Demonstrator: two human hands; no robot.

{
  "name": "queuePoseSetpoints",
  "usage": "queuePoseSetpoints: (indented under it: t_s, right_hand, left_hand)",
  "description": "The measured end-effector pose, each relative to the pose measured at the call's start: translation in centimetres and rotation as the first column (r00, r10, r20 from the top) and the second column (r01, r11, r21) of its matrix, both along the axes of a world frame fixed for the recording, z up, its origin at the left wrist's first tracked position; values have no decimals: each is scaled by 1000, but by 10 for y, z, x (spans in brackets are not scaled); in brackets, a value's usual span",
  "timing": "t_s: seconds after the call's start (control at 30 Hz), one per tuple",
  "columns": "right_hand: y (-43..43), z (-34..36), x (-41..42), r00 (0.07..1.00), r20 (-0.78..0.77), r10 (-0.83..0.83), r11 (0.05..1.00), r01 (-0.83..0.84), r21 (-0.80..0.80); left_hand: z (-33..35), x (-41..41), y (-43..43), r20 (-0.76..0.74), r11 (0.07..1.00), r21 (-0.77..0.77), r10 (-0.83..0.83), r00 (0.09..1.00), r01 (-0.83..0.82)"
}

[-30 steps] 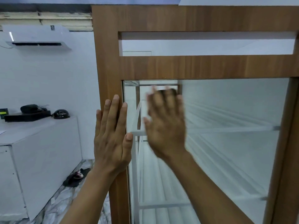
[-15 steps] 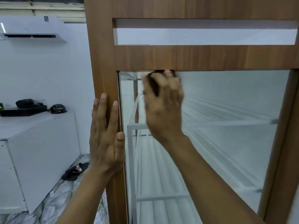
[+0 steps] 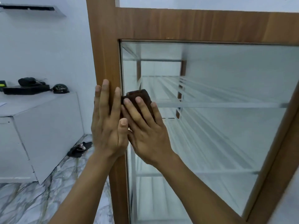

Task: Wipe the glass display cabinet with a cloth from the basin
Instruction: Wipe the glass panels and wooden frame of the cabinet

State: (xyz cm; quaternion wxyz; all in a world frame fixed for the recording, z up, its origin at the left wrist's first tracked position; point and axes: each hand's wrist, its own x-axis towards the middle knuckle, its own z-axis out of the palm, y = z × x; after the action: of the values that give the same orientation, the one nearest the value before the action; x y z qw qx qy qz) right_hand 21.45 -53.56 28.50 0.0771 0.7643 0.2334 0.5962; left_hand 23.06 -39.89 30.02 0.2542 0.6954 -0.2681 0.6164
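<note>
The display cabinet has a wooden frame [image 3: 194, 25] and a large glass pane [image 3: 226, 88], with white shelves visible inside. My left hand [image 3: 108, 123] lies flat with straight fingers against the left wooden post. My right hand [image 3: 145, 126] presses a folded dark brown cloth [image 3: 140, 96] flat against the glass, at the pane's left edge right beside the left hand. Its fingers are spread straight over the cloth, which sticks out above the fingertips. The basin is not in view.
A white counter [image 3: 40, 118] stands at the left with a dark box [image 3: 25, 89] and a black rounded object [image 3: 60, 88] on it. A dark sandal [image 3: 80, 147] lies on the marble floor [image 3: 32, 199]. An air conditioner [image 3: 30, 8] hangs on the wall.
My right hand has brought the cloth down from the top edge of the pane and leftward to the left edge. The left hand stays on the post. The view has tilted down.
</note>
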Motion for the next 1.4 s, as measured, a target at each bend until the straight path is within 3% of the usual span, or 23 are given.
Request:
queuePoseSetpoints:
  t_s: [0.03, 0.1, 0.2, 0.27, 0.33, 0.4, 0.47, 0.5, 0.57, 0.67, 0.73, 0.8, 0.9, 0.97, 1.0, 1.1, 1.17, 1.23, 1.27, 1.3, 1.37, 1.4]
  right_hand:
    - [-8, -15, 0, 1000, 0, -20, 1000, 20, -19]
    - [-45, -30, -5, 998, 18, -67, 988, 63, 144]
    - [-105, -17, -14, 988, 42, -151, 799, 97, 594]
    - [-113, 7, -12, 980, 55, -190, 716, 100, 691]
    - [-90, 17, -7, 990, 46, -134, 839, 89, 537]
    - [-59, 0, -4, 996, 37, -83, 985, 76, 155]
    - [-48, -39, -4, 997, 14, -79, 987, 81, -140]
    - [-56, -57, -6, 996, 17, -86, 985, 88, -149]
    - [-83, -71, -16, 995, -25, -95, 991, 97, 91]
    - [-120, -39, -27, 982, -42, -184, 834, 179, 522]
    - [-117, -3, -22, 979, -4, -201, 755, 158, 637]
    - [-86, 15, -15, 990, 22, -138, 820, 102, 563]
    - [-26, -22, -8, 999, -41, -13, 981, 21, 192]
    - [-16, -73, -9, 996, -77, -40, 999, 41, 6]
    - [-26, -96, -12, 995, -74, -73, 997, 73, 2]
    - [-83, -118, -24, 981, -117, -152, 934, 182, 307]
    - [-113, -95, -25, 980, -101, -171, 781, 198, 593]
    - [-108, -62, -19, 987, -34, -157, 669, 132, 731]
    - [-92, -52, -16, 992, -17, -122, 711, 100, 696]
    - [-71, -52, -14, 997, -22, -76, 810, 75, 581]
    - [-33, -85, -12, 996, -88, -19, 978, 37, 206]
    - [-26, -110, -12, 992, -121, -25, 999, 31, 42]
  left_hand:
    - [-5, -1, 1, -8, 1000, 10, 2, 1000, -2]
    - [-16, -2, 2, -10, 999, 42, 16, 1000, -16]
    - [-23, 0, 2, 4, 997, 63, 39, 999, -39]
    - [-23, 0, 1, -6, 997, 52, 58, 998, -58]
    - [-22, -2, 0, -18, 996, 44, 77, 997, -76]
    - [-22, -2, 0, -23, 994, 46, 95, 995, -94]
    - [-29, -4, 1, -32, 994, 53, 103, 994, -101]
    - [-34, -3, 1, -33, 993, 59, 103, 994, -101]
    - [-45, -2, 1, -16, 992, 79, 105, 994, -103]
    - [-52, 0, 0, 8, 991, 80, 110, 994, -110]
    - [-52, 0, -1, -3, 992, 74, 106, 994, -105]
    - [-52, -1, -1, -16, 994, 66, 88, 996, -86]
    - [-52, -3, 0, -48, 995, 53, 82, 995, -80]
    - [-62, -4, 2, -64, 995, 69, 71, 995, -67]
    - [-72, -5, 3, -65, 994, 92, 68, 996, -62]
    - [-102, -7, 5, -76, 990, 126, 78, 994, -68]
    - [-108, -6, 3, -86, 991, 99, 102, 991, -93]
    - [-108, -6, 0, -86, 992, 79, 108, 990, -101]
    - [-107, -6, -1, -80, 992, 73, 104, 991, -98]
    - [-107, -6, -1, -72, 993, 70, 96, 993, -91]
    - [-106, -5, 1, -60, 994, 75, 82, 995, -77]
    - [-108, -5, 2, -63, 994, 81, 77, 995, -72]
